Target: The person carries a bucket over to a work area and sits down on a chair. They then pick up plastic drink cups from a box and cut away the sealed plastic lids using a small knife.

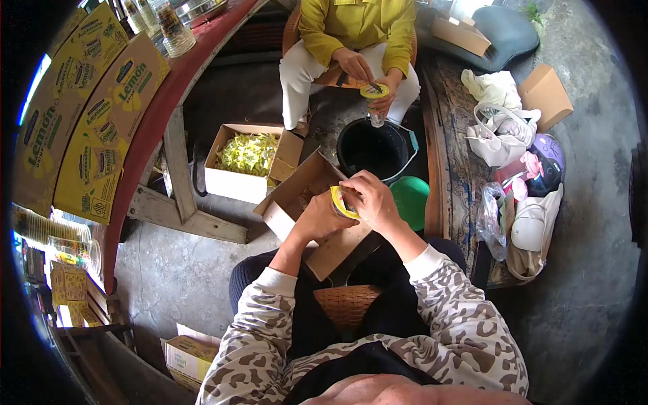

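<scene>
My left hand (316,217) is wrapped around a plastic cup with a yellow sealing lid (339,204), held above an open cardboard box (283,219). A dark patch shows inside the lid's yellow rim. My right hand (372,201) is closed, its fingertips pinching at the lid's edge; whether they also hold a small tool is hidden. Across from me a person in a yellow shirt (358,30) holds a similar cup (375,94) over a black bucket (368,148), the other hand at its lid.
A white-sided box of yellow scraps (236,177) stands left of the bucket. A green basin (409,202) sits at its right. Yellow lemon drink cartons (108,128) and stacked cups (54,233) line the red table at left. Bags (499,135) lie on the wooden bench at right.
</scene>
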Motion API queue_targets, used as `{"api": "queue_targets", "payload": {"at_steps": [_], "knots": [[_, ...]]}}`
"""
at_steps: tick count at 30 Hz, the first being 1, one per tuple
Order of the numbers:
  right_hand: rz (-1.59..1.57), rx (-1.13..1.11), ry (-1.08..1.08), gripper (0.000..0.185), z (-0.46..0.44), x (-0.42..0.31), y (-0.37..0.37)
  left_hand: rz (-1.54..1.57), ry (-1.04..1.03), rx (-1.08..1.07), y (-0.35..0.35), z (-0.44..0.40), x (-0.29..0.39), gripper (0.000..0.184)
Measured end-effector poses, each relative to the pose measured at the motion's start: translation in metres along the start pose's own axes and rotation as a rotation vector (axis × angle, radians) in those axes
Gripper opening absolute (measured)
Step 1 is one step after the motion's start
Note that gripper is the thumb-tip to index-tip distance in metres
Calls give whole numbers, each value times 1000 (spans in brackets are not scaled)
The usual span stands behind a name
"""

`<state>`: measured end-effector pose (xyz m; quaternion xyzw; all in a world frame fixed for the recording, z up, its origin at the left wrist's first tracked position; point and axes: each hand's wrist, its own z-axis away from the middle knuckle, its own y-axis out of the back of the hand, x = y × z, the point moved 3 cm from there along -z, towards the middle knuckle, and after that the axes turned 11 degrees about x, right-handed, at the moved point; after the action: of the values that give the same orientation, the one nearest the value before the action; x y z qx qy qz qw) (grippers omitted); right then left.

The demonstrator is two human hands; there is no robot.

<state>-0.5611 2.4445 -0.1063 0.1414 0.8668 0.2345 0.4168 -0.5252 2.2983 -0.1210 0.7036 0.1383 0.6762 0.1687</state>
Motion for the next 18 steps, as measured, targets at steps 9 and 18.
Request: {"api": "queue_targets", "payload": {"at_steps": [9, 18], "knots": [[-31, 69, -109, 9, -2, 5, 2, -105, -65, 169, -11, 3, 3, 42], [-319, 138, -440, 6, -3, 28, -3, -362, -207, 389, -19, 8, 20, 36]]}}
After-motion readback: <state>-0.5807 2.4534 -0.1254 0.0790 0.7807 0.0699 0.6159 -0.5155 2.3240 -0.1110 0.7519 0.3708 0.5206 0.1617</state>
